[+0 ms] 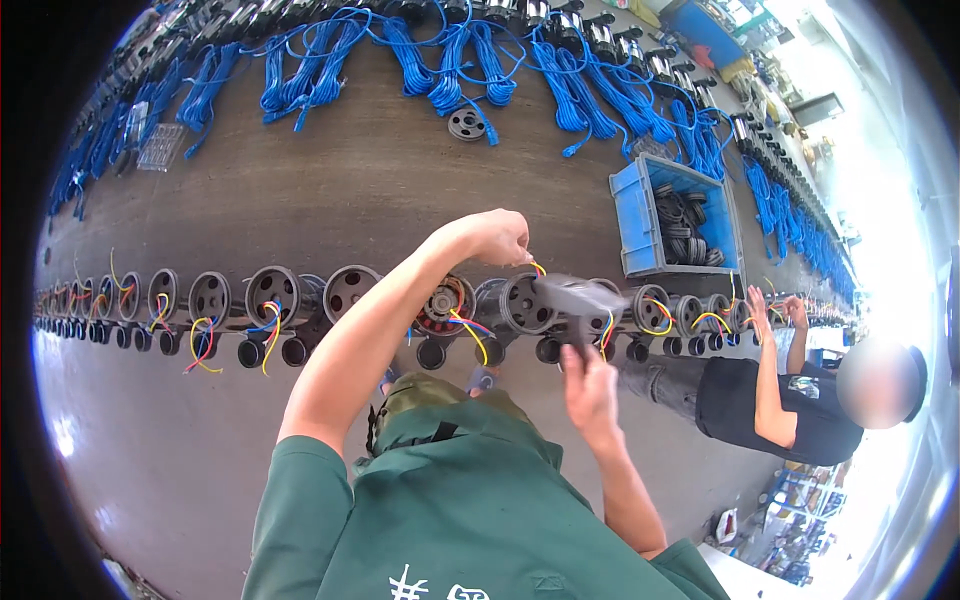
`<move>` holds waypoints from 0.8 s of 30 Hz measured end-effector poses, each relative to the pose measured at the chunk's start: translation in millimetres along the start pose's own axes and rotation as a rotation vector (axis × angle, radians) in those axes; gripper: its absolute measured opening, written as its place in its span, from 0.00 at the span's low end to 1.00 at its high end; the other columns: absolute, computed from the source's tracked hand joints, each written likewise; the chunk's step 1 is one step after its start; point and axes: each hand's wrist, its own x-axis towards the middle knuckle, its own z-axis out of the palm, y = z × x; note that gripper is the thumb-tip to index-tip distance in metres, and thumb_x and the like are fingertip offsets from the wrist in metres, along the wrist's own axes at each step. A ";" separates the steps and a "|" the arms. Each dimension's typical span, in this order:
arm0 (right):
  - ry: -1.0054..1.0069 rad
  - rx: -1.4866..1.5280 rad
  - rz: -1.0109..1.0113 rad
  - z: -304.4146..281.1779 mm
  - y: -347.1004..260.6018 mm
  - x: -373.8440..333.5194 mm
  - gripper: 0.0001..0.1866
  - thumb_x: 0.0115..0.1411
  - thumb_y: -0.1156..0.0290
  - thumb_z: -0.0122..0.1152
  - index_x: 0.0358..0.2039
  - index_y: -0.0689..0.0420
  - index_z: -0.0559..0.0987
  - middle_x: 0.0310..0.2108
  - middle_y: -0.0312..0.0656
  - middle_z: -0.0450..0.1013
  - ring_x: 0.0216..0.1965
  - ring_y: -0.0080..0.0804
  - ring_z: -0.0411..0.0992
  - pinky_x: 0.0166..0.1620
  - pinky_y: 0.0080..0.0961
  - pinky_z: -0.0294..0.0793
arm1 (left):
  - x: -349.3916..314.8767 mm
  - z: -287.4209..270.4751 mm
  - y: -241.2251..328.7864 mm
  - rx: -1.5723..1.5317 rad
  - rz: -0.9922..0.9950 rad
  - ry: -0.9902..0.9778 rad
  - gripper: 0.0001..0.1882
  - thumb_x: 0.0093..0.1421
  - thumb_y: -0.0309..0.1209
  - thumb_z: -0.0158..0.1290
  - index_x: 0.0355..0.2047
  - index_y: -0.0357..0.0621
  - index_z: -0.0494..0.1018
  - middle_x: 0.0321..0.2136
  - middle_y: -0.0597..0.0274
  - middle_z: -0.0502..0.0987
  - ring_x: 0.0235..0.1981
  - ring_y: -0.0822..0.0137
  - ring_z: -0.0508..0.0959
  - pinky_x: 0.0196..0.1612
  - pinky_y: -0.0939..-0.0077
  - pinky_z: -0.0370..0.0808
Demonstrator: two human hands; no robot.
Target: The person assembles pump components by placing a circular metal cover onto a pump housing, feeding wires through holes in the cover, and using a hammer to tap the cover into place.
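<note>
My left hand (500, 238) is closed, fingertips pinched around thin coloured wires (540, 268) that rise beside a dark round motor housing (528, 303). That housing lies on its side with a holed end cover facing me. In my right hand (592, 392) is the dark handle of a mallet (580, 297). Its grey head is smeared by motion and passes in front of the end cover's right edge and the neighbouring housing. Just left, an open motor housing (446, 303) shows copper windings, with yellow, red and blue wires hanging out.
More motor housings (272, 295) stand in a row along the table's near edge. A blue crate (630, 225) of black parts sits at right. Blue cable bundles (445, 70) line the far side, near a loose end cover (466, 124). Another person (775, 400) works at right.
</note>
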 end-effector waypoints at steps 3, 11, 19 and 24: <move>-0.052 -0.046 -0.019 25.3 29.7 14.9 0.23 0.72 0.54 0.56 0.31 0.65 0.76 0.20 0.51 0.73 0.21 0.41 0.71 0.29 0.38 0.69 | -3.5 1.9 -12.4 -0.022 0.033 0.069 0.19 0.64 0.42 0.60 0.43 0.38 0.83 0.38 0.45 0.85 0.42 0.49 0.83 0.48 0.58 0.78; -0.063 0.118 0.024 -18.5 -7.7 5.1 0.21 0.73 0.58 0.54 0.32 0.65 0.75 0.17 0.41 0.70 0.21 0.25 0.68 0.26 0.33 0.67 | -5.3 13.7 -18.1 -0.109 0.005 0.099 0.19 0.62 0.42 0.61 0.42 0.38 0.83 0.38 0.45 0.85 0.42 0.50 0.83 0.47 0.57 0.78; -0.187 0.040 0.119 -15.4 22.1 23.6 0.24 0.72 0.55 0.56 0.25 0.62 0.74 0.16 0.38 0.67 0.20 0.24 0.66 0.25 0.33 0.67 | -16.5 15.9 -22.1 -0.095 0.037 0.151 0.18 0.62 0.42 0.61 0.42 0.38 0.83 0.37 0.44 0.84 0.41 0.48 0.83 0.46 0.58 0.78; 0.032 0.063 -0.091 1.4 16.1 8.3 0.21 0.72 0.57 0.57 0.33 0.66 0.76 0.16 0.45 0.68 0.17 0.32 0.67 0.24 0.35 0.66 | -7.5 19.5 -21.8 -0.110 0.056 0.148 0.17 0.62 0.41 0.61 0.41 0.38 0.83 0.36 0.43 0.84 0.40 0.47 0.83 0.46 0.58 0.78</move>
